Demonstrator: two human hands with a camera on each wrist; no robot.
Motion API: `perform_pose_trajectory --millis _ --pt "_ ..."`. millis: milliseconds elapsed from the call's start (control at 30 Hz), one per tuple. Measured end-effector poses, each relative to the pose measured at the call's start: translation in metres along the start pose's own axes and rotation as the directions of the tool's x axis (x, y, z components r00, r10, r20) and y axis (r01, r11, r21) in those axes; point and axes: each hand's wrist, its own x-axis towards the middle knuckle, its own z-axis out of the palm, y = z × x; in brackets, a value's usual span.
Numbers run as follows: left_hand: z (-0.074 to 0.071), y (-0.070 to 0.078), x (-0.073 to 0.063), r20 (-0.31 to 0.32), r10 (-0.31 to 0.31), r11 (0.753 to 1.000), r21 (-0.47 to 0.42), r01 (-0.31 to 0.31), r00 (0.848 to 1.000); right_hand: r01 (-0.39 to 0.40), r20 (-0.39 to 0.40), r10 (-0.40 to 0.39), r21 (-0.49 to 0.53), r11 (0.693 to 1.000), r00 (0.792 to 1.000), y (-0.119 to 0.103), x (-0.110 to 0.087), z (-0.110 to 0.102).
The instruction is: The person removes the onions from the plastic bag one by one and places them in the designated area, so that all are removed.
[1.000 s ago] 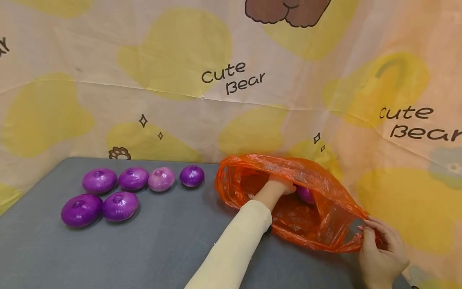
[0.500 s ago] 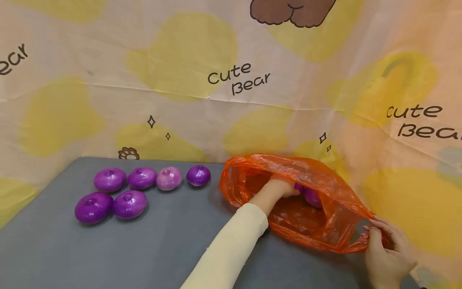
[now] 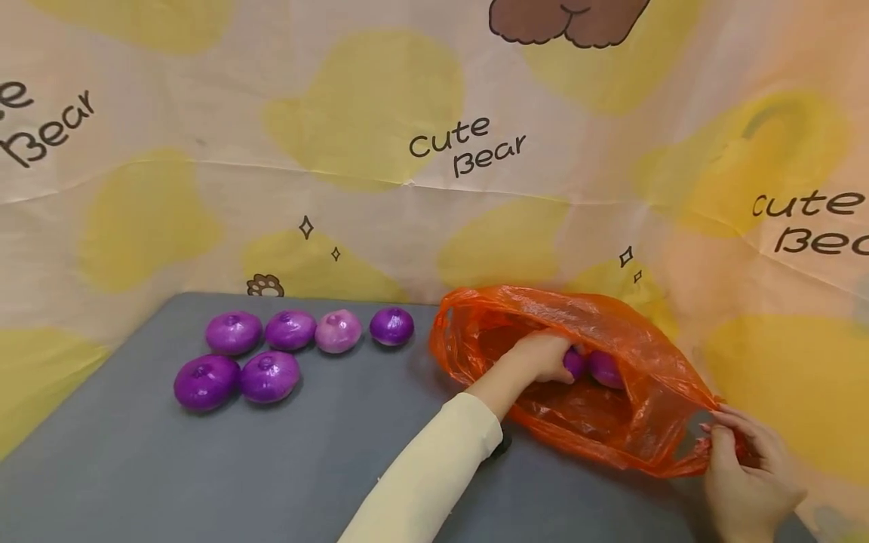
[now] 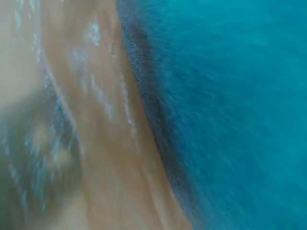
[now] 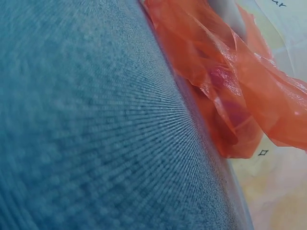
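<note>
My left hand (image 3: 550,356) reaches into the mouth of an orange plastic bag (image 3: 668,430), thumb and fingers around a purple onion (image 3: 575,365). Part of that onion hides behind the fingers. A second onion (image 3: 606,369) lies just beyond it in the bag. At the right, my right hand (image 3: 753,467) pinches the bag's handle edge and stretches the opening. Thin bag plastic (image 4: 110,120) fills much of the left wrist view, blurred. In the right wrist view, purple shows through the bag (image 5: 259,96).
Several glossy purple onions stand on the grey table (image 3: 204,475) at the left: a front pair with a dark onion (image 3: 207,383), and a back row ending in a separate onion (image 3: 391,326). A printed cloth (image 3: 366,105) hangs behind and at the right.
The left hand has drawn back slightly, and more of the onion at its fingers shows. The right hand still holds the bag. The head view has turned a little left.
</note>
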Motion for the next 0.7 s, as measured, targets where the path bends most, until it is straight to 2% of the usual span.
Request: perform_pose_trajectory --millis 100,200,333,467,567,700 --pt "-0.002 0.000 -0.007 0.029 0.010 1.000 -0.011 -0.010 1.000 -0.007 -0.020 0.008 0.031 1.000 1.000 0.002 0.000 0.002" --pt "-0.001 0.000 -0.015 0.055 0.010 1.000 -0.012 -0.009 0.998 -0.011 -0.013 0.011 -0.030 0.999 1.000 0.003 -0.002 0.002" --pt "-0.001 0.000 -0.024 0.052 0.035 0.999 0.010 -0.035 0.998 -0.009 0.009 0.010 -0.104 0.995 1.000 0.001 -0.001 0.000" --pt "-0.002 -0.004 -0.033 0.051 0.064 0.998 0.019 -0.065 0.997 -0.045 0.015 0.048 -0.136 0.990 0.999 -0.001 -0.002 0.000" --pt "-0.006 -0.008 -0.038 0.027 0.088 0.996 0.003 -0.088 0.996 -0.071 0.002 0.071 -0.119 0.990 0.997 -0.002 -0.002 0.002" --pt "-0.015 -0.013 -0.048 -0.034 0.111 0.993 -0.034 -0.112 0.993 -0.045 0.011 0.047 -0.116 0.992 0.999 -0.001 0.000 0.002"
